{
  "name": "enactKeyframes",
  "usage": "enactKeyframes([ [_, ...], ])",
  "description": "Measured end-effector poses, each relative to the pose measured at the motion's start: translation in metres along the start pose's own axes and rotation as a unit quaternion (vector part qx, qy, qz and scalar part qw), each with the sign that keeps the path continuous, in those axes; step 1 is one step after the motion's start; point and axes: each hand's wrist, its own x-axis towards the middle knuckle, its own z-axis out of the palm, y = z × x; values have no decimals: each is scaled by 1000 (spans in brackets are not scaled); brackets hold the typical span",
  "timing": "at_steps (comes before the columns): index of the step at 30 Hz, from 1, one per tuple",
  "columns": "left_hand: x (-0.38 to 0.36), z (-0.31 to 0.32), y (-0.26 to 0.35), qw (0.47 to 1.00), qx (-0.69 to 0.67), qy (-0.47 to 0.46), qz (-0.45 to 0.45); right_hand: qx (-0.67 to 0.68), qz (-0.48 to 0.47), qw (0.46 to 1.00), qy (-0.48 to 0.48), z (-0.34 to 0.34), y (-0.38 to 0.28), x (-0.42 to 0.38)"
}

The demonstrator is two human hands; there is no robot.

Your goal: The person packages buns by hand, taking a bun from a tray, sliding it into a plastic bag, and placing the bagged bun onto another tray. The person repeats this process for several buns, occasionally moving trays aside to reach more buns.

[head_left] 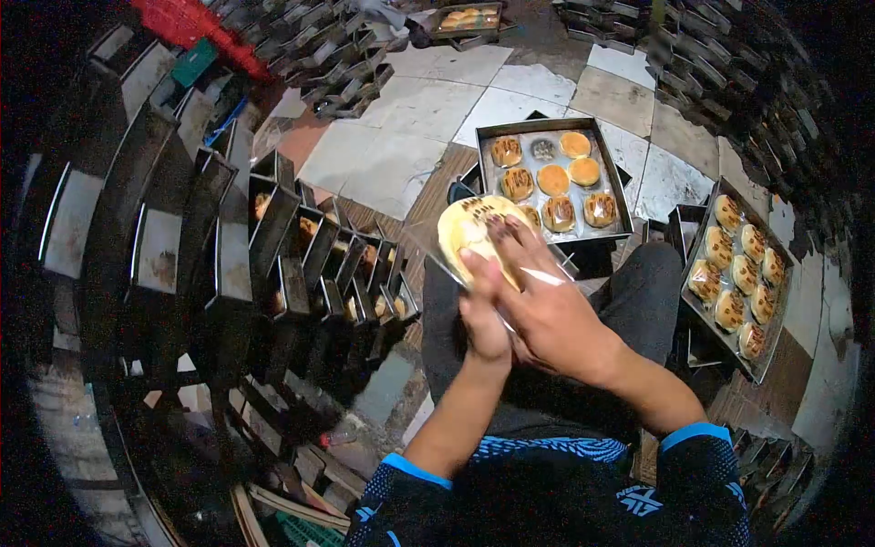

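A round, pale yellow bun [456, 239] with dark brown markings on top is held in front of my lap, inside or against a clear plastic wrapper [424, 239]. My left hand [488, 319] grips the bun's near edge from the left and below. Over its right side lies my right hand [561, 319], the fingers blurred and bent across the bun and plastic. Just beyond stands a square metal tray [622, 173] of round buns, some plain golden and others brown-striped. The undersides of both hands are hidden.
On the right, a second metal tray [770, 351] holds several marked buns. Stacked dark metal tins [292, 287], some with bread inside, crowd the left. A further bread tray [467, 36] sits at the back on the tiled floor [415, 82]. More tins line the upper right.
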Motion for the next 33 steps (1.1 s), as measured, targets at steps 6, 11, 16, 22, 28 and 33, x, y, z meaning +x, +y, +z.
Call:
enactKeyframes([
  [6,31,-47,36,973,-203,51,-94,189,-30,972,-140,7,0,-38],
  [11,22,-31,20,980,-166,-31,-103,303,-4,950,-76,16,10,-6],
  [16,41,-72,33,953,-226,33,-197,506,-150,823,-211,-11,-11,-15],
  [22,34,-88,25,945,-234,17,-228,61,109,981,149,38,38,-18],
  [28,-27,-70,-22,980,179,73,-58,258,178,913,259,44,23,-9],
  [33,-5,-96,2,908,369,39,194,375,276,857,221,58,30,-11],
])
